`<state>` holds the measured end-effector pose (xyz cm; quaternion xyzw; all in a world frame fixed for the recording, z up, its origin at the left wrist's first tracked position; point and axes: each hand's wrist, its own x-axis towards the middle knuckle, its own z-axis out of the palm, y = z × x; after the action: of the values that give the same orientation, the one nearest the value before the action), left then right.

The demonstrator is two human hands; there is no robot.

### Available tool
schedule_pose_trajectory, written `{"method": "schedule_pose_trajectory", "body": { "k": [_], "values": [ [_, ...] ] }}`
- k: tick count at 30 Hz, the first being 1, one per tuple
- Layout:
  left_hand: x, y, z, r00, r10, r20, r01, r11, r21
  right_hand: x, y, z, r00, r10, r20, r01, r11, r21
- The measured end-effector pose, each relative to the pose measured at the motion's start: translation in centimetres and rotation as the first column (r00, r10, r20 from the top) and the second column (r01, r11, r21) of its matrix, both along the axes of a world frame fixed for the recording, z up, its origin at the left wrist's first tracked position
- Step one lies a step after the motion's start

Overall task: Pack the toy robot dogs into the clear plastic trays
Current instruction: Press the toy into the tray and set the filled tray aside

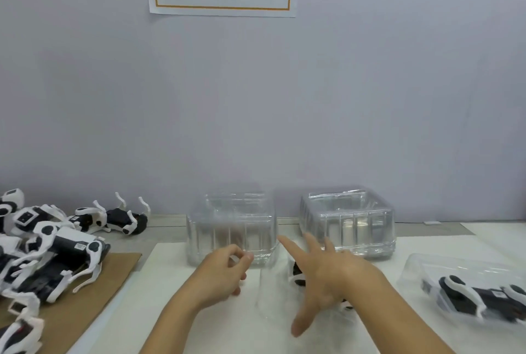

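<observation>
Toy robot dogs (54, 251) lie heaped well off to the left of both hands, partly on a brown cardboard sheet (113, 271), while one packed dog in its clear tray (466, 291) rests to the right of the right arm. Another black-and-white dog (299, 275) sits under the right hand (327, 276), seemingly in a blurred clear tray (273, 296) between the two wrists. That hand is spread wide, fingers straight and splayed, gripping nothing I can make out; whether its palm touches the dog I cannot tell. The left hand (225, 271) has its fingers curled toward the thumb at the lower edge of a stack of empty trays (230, 228) just ahead of it; whether it pinches the plastic is unclear through the blur. A second tray stack (348, 225) stands beyond the right fingertips. I judge the risks to be that thin nested trays stick, so several could lift together, or the stack could topple toward the dog below.
</observation>
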<state>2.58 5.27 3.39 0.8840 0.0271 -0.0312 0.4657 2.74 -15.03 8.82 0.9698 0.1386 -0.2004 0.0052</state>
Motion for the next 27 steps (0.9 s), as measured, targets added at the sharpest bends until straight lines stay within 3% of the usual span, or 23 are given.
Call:
{"method": "schedule_pose_trajectory", "body": {
  "k": [3,7,14,20,24,27],
  "values": [
    [0.0,0.2,-0.2,1.0,-0.015,0.019,0.015,1.0,0.001,0.1,-0.7,-0.3,0.998,-0.029,0.052,0.028,0.999,0.022],
    [0.2,0.3,-0.3,0.999,-0.02,0.035,0.021,0.999,-0.039,0.3,-1.3,0.9,0.991,0.027,0.134,-0.05,0.984,0.17],
    [0.2,-0.1,-0.5,0.995,-0.013,0.104,0.017,0.999,-0.039,1.1,-5.1,8.2,0.956,-0.016,0.292,-0.075,0.951,0.299],
    [0.7,-0.3,-0.3,0.99,-0.024,0.14,0.025,1.0,-0.004,6.3,-13.3,12.0,0.869,-0.263,0.419,0.166,0.953,0.254],
    [1.2,-0.4,-0.3,0.991,0.006,0.136,-0.003,1.0,-0.023,10.0,-20.3,10.3,0.845,-0.407,0.346,0.351,0.911,0.216],
    [1.4,-0.8,-0.6,0.992,0.038,0.12,-0.032,0.998,-0.052,12.3,-24.3,7.9,0.852,-0.431,0.297,0.42,0.902,0.103]
  ]
}}
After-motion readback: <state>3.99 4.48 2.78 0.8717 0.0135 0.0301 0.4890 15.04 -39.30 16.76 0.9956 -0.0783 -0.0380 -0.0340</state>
